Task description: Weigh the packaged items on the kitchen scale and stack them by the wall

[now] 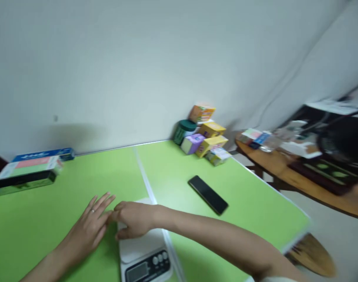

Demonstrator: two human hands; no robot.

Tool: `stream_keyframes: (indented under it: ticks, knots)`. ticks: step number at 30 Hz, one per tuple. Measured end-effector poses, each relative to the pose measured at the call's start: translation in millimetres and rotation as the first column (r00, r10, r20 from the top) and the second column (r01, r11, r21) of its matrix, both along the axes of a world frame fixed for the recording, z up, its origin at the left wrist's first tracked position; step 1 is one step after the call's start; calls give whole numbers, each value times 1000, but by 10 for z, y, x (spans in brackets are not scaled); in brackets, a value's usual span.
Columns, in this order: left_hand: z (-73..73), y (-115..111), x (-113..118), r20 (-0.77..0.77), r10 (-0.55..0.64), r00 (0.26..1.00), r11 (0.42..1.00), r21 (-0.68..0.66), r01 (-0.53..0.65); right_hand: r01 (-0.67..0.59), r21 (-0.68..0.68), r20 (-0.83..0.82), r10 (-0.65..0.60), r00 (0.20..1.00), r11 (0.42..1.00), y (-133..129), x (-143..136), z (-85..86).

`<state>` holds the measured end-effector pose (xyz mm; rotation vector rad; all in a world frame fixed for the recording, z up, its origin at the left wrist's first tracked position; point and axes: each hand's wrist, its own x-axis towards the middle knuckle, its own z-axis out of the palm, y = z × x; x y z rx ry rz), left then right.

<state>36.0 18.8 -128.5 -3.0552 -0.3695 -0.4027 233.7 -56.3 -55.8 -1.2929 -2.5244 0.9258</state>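
Note:
A white kitchen scale (143,247) with a dark display panel lies on the green table at the bottom centre. Above its left side is my right hand (134,219), its fingers bent and pointing left, with nothing visible in them. My left hand (90,224), wearing a ring, is just left of the scale, fingers stretched out and holding nothing. The fingertips of my right hand meet or overlap the index finger side of my left hand. A black phone (208,194) lies flat to the right of the scale.
Small boxes (211,145) and a green-lidded jar (184,131) stand against the wall. Long boxes (27,172) lie at the left edge of the green table (102,172). On the right, a wooden table (273,164) carries assorted items and a dark tray.

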Motion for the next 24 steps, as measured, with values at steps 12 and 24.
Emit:
stream_keyframes:
  ticks: [12, 24]
  knots:
    - [437, -956, 2317, -164, -184, 969, 916, -386, 108, 510, -113, -332, -516, 790, 853, -1469, 1937, -145]
    - [437, -723, 4828, 115, -50, 992, 925, -368, 90, 921, 105, -488, -787, 376, 375, -1166, 3745, -322]
